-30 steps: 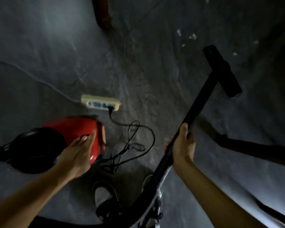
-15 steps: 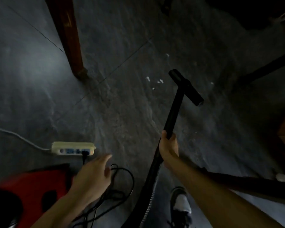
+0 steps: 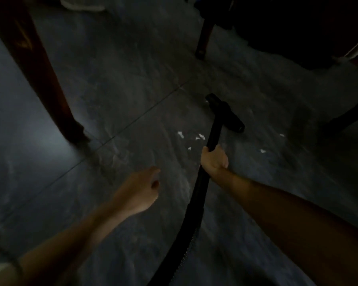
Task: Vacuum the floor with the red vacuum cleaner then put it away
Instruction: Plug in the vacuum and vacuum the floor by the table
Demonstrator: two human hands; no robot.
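My right hand [image 3: 214, 159] grips the black vacuum wand [image 3: 214, 133] just below its black floor nozzle [image 3: 225, 113], which rests on the dark grey tiled floor [image 3: 132, 83]. The black hose [image 3: 192, 219] runs from my hand down to the bottom edge. Several small white scraps [image 3: 198, 137] lie on the floor just left and right of the wand. My left hand [image 3: 137, 193] hovers empty over the floor, fingers loosely curled. The red vacuum body is out of view.
A brown wooden furniture leg [image 3: 48, 85] stands at the left. A dark leg [image 3: 204, 34] stands at the top centre, with dark furniture [image 3: 298, 27] behind it. A black bar [image 3: 347, 114] slants in from the right edge.
The view has swung up and forward, so the red vacuum body, power strip and cord have left the frame. My left hand came off the vacuum body. The nozzle now sits beside the white scraps.
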